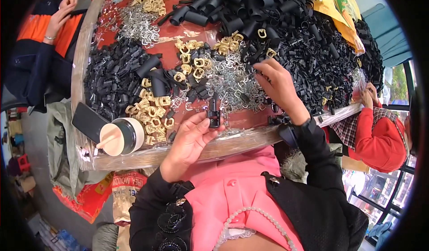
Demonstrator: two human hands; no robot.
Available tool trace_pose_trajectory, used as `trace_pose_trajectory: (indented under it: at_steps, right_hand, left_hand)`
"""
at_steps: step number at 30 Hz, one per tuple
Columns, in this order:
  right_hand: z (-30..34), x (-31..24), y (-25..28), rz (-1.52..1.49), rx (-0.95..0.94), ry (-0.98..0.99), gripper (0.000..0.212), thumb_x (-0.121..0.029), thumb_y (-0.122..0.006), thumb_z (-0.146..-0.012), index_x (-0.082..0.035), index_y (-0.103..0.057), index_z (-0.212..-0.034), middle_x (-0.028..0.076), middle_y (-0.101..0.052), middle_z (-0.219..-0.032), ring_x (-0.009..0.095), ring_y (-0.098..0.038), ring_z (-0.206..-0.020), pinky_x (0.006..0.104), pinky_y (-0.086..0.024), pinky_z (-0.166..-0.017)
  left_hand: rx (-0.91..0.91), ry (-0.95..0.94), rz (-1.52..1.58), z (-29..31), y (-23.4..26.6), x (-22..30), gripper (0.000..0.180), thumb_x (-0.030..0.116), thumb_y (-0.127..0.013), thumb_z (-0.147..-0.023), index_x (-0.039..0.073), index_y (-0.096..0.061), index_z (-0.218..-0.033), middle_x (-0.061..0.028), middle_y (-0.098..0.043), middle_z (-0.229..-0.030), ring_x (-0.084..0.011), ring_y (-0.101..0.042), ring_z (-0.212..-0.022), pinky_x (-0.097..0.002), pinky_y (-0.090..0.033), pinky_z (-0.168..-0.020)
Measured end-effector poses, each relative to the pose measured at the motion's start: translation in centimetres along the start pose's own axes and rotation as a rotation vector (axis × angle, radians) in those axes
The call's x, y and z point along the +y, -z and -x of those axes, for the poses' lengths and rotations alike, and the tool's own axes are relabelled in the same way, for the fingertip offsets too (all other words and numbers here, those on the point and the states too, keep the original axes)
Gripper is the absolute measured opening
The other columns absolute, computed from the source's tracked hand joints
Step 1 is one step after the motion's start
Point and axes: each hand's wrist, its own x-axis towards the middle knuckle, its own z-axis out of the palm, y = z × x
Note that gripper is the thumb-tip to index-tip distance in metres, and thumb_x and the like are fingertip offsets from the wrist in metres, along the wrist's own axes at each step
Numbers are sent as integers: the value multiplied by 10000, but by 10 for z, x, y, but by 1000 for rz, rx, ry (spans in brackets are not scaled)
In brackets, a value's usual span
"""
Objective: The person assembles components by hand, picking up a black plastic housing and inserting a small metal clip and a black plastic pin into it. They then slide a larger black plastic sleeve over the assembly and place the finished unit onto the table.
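My left hand (189, 139) pinches a small black plastic fitting (214, 113) between thumb and fingers, upright near the table's front edge. To the right and farther in, my right hand (280, 86) hangs above the parts with its fingers curled and tips drawn together; whatever they hold is too small to make out. Below and left of it spreads a heap of small silver metal clips (232, 79). Beyond the right hand lies a wide pile of small black parts (308, 59). Gold-coloured square rings (199, 63) lie beyond my left hand.
Black tubes (250, 3) are heaped at the far side. A lidded cup (129, 137) and a dark phone (87, 122) stand at the table's left front corner. More gold rings (149, 112) lie beside them. Co-workers sit left, in a dark sleeve (42, 67), and right, in a red sleeve (366, 130).
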Motion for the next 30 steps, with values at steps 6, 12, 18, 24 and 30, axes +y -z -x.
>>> trace_pose_trajectory:
  at_steps: [6,12,18,24,30]
  right_hand:
    - [-14,12,-27,222,-158,-19,149,-54,-577,-716,-32,-533,-856,88,-516,-764,273,-520,-680,316,-415,-561]
    - [-8,15,-23,-1,-105,-64,94,-85,-564,-751,-31,-507,-802,70,-496,-676,198,-482,-571,284,-390,-518]
    - [2,11,-12,-465,-156,-476,119,-126,-530,-816,-38,-484,-752,-27,-423,-566,51,-370,-500,183,-318,-459]
    - [10,-16,-9,-1050,-282,-597,114,-131,-523,-828,-47,-475,-767,-53,-425,-613,23,-359,-517,156,-301,-464]
    - [22,-34,-16,-1310,-426,-578,119,-104,-537,-817,-51,-443,-869,-38,-457,-674,19,-390,-563,145,-316,-497]
  left_hand:
    - [15,-5,9,-1,2,-1,252,103,-480,-842,-36,-471,-1053,-149,-552,-994,-212,-574,-878,-232,-497,-722]
    - [10,-21,21,-2,2,0,250,103,-482,-841,-36,-473,-1049,-144,-556,-985,-213,-579,-864,-231,-500,-718]
    - [40,-39,-5,-2,1,-4,252,105,-489,-839,-30,-475,-1051,-129,-563,-968,-204,-583,-848,-239,-498,-714]
    - [22,-104,-21,-4,-8,-8,252,111,-519,-824,-10,-492,-1044,-91,-570,-961,-150,-569,-849,-245,-476,-736]
    - [-29,-118,-1,-10,-14,-11,250,112,-536,-815,3,-504,-1037,-65,-571,-960,-120,-546,-871,-251,-445,-787]
